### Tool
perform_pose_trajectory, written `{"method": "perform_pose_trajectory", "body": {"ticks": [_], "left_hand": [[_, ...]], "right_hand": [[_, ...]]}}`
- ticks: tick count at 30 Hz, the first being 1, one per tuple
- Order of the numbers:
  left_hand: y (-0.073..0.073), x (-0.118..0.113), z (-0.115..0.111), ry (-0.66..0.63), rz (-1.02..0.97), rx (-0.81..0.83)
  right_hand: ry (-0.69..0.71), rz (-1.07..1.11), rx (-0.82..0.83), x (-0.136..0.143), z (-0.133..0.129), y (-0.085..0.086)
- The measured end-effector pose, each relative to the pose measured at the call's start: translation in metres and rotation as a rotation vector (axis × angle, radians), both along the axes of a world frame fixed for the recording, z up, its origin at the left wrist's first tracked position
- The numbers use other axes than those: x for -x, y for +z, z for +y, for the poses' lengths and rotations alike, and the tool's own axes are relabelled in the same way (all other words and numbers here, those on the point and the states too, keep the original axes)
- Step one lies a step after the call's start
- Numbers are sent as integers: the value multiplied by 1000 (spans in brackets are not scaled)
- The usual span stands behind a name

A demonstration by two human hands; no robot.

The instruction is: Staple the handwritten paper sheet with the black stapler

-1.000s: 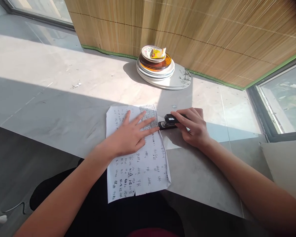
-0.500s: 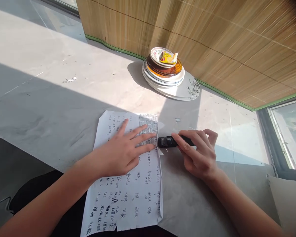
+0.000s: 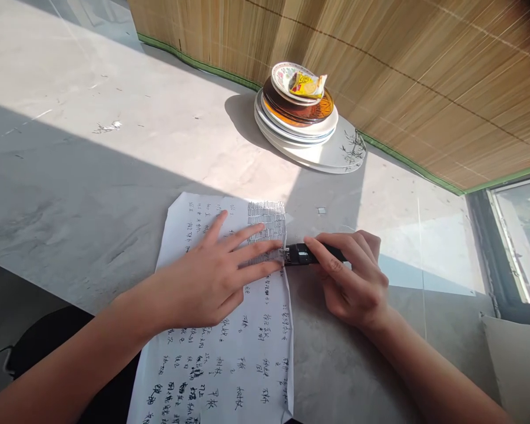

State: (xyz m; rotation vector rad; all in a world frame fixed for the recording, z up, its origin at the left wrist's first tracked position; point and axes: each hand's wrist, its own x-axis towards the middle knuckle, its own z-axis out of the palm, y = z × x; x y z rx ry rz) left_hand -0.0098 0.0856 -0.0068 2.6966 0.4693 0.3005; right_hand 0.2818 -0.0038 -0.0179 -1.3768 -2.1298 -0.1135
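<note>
A sheet of white paper (image 3: pixel 229 365) with handwriting lies on the table; rows of short staple-like lines (image 3: pixel 267 213) cover its upper right part. My left hand (image 3: pixel 216 274) rests flat on the paper, fingers spread, tips close to its right edge. In my right hand (image 3: pixel 353 274) is a black stapler (image 3: pixel 299 254), gripped from above with the forefinger along its top. The stapler's nose meets the paper's right edge beside my left fingertips. Whether the edge lies inside its jaws I cannot tell.
At the back stands a stack of plates (image 3: pixel 295 132) with a yellow wrapper (image 3: pixel 307 86) in the top dish. Behind it hangs a bamboo blind (image 3: pixel 380 70). A small shiny rectangular piece (image 3: pixel 321 211) and some scraps (image 3: pixel 108 126) lie on the grey table (image 3: pixel 128 235).
The stapler has shifted slightly left, its nose now at the paper's edge. The paper and my left hand sit a little further left and lower in view.
</note>
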Motion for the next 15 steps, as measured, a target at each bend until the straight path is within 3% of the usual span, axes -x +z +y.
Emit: {"method": "perform_pose_trajectory", "body": {"ticks": [4, 15], "left_hand": [[-1, 0, -1, -2, 19, -4], [-2, -1, -2, -2, 29, -19]], "right_hand": [[54, 36, 18, 2, 3, 1], [2, 63, 16, 5, 4, 0]]}}
